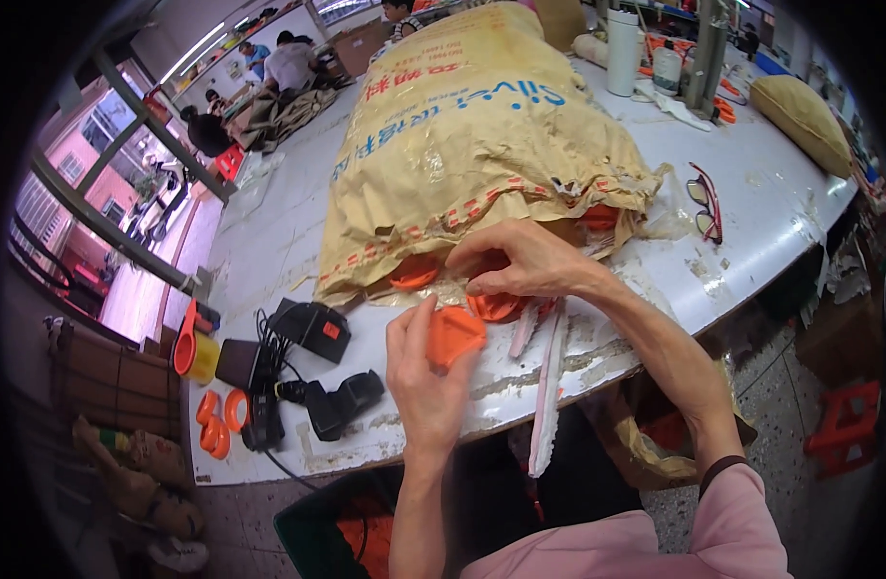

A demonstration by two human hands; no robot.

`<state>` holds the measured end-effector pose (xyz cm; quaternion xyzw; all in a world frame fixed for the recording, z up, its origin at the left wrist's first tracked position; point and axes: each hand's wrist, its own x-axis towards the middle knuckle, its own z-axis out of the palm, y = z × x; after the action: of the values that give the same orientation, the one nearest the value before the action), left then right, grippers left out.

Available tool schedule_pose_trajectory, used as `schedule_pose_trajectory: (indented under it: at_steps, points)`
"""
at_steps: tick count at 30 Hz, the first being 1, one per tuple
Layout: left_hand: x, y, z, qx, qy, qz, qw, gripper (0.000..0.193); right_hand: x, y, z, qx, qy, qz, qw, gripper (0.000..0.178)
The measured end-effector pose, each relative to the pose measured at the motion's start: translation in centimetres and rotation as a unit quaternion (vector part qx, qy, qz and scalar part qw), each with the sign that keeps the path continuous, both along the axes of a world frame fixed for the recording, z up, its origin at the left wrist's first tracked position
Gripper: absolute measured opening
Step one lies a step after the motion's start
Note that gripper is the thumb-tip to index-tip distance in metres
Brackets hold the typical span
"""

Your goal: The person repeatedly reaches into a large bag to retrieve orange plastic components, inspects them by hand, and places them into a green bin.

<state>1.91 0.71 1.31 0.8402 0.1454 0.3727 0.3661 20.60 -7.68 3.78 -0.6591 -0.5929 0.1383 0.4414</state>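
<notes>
At centre frame, an orange piece is being pinched by the left hand's fingers, while another orange part, just upper right, is being overhung by the nearer, half-curled right hand, hold unclear.

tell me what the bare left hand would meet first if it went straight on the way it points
Probably the round orange plastic piece at the mouth of the large, wrinkled tan sack, ahead of the left hand, though depth is unclear.
</notes>
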Motion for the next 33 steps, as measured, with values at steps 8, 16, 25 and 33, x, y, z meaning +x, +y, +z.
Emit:
schedule_pose_trajectory:
  at_steps: [8, 16, 25, 33]
  points:
    - [-0.5, 0.4, -0.7, -0.110, -0.034, -0.042, 0.992, 0.055, -1.5, -0.7, 2.2, -0.104, 0.238, 0.148, 0.954, 0.047]
    - [-0.5, 0.5, -0.3, -0.289, -0.091, -0.113, 0.946, 0.061, -2.1, -0.6, 1.5, -0.106, 0.273, 0.137, 0.946, 0.044]
    - [-0.7, 0.2, 0.3, -0.345, -0.149, -0.135, 0.917, 0.063, -1.2, -0.7, 1.3, -0.087, 0.314, 0.116, 0.938, 0.034]
    - [-1.0, 0.0, 0.7, -0.355, -0.142, -0.124, 0.915, 0.060, -0.9, -0.6, 0.9, -0.101, 0.319, 0.135, 0.933, 0.034]
